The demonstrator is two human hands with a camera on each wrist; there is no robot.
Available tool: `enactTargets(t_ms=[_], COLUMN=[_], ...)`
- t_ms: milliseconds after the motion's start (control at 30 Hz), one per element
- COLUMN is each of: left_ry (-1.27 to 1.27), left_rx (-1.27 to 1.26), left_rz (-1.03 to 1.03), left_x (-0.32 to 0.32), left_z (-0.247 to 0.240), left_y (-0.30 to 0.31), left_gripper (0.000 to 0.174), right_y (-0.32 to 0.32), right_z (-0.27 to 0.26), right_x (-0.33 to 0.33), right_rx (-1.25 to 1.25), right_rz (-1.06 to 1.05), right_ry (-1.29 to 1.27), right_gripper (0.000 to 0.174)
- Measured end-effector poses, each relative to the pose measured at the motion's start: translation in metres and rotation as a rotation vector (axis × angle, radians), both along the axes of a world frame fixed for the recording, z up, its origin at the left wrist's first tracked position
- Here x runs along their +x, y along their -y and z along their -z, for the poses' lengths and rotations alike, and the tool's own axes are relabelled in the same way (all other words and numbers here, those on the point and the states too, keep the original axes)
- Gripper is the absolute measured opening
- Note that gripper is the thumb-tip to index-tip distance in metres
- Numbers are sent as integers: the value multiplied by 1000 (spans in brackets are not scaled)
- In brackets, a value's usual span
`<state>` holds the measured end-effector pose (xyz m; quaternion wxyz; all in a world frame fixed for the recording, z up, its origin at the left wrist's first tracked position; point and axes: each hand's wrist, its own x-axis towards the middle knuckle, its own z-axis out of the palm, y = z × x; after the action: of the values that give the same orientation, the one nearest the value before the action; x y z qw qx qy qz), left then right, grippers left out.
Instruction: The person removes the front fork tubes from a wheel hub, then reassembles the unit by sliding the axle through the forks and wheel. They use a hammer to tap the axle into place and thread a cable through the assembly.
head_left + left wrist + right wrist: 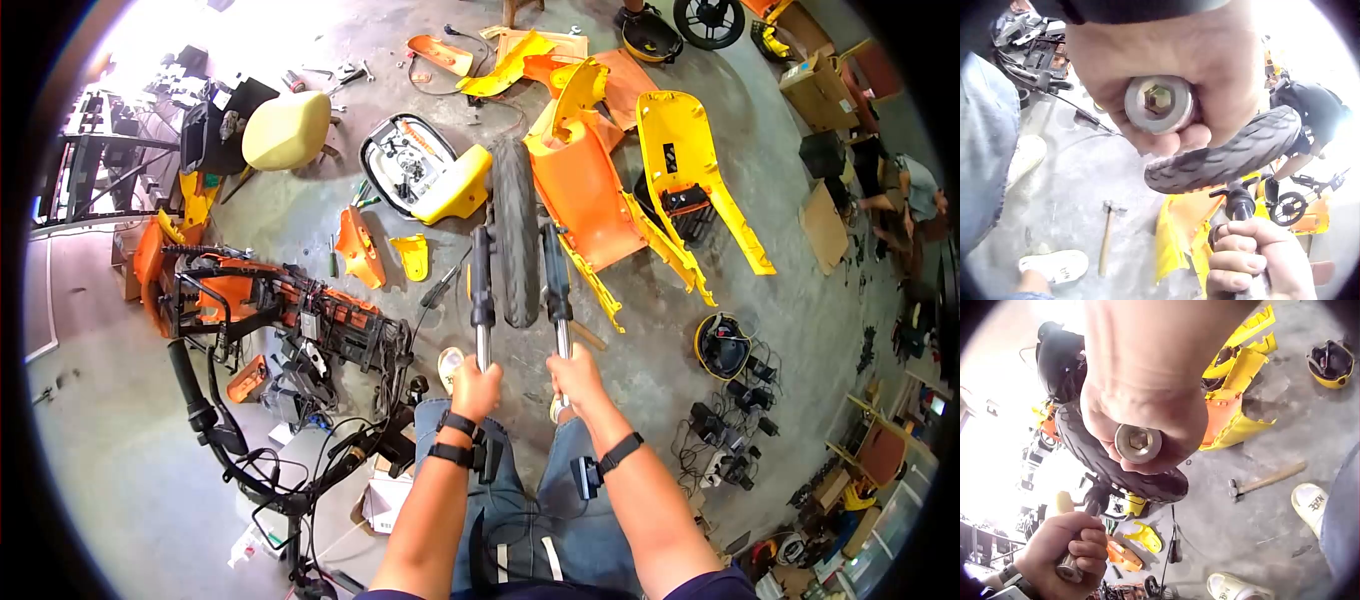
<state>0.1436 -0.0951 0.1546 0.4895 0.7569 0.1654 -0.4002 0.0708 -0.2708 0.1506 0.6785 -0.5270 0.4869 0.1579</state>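
A scooter front fork with its black tyre [515, 230] on it is held out ahead of the body, the wheel between two tubes. My left hand [477, 390] grips the bare metal end of the left fork tube [484, 345]. On the other side my right hand [576, 378] grips the right fork tube [564, 335] the same way. In the left wrist view, the tube end [1159, 103] with a hex socket pokes out of the left fist. A similar socketed tube end [1139, 442] shows from the right fist in the right wrist view.
A stripped scooter frame with a handlebar [195, 395] stands at the left. Orange and yellow body panels [590, 205] lie ahead, near a yellow seat [285, 130]. A hammer [1107, 240] lies by the feet. An upturned helmet [725, 345] and several black adapters [715, 425] are at the right.
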Motion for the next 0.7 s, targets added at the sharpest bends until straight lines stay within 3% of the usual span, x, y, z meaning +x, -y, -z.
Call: enactTargets(t_ms=[167,300,367,700], left_ry=[-266,-458,-467,-549], left_rx=[-24,-22,22,225], left_rz=[-90,-83,-78,113], left_x=[-64,-96,-112,-144], left_z=[8,22,32,48], left_y=[-27,-44,-51,-64], left_gripper=[12,11,17,20], right_y=[-16,-25,-36,-55], right_z=[-13,-7,24,44], right_x=[-49,-65,-92,-152], right_rx=[83,107,170,286], right_rz=[12,-98,-56,82], right_ry=[-112,-345,-347,-428], right_gripper=[13,20,21,19])
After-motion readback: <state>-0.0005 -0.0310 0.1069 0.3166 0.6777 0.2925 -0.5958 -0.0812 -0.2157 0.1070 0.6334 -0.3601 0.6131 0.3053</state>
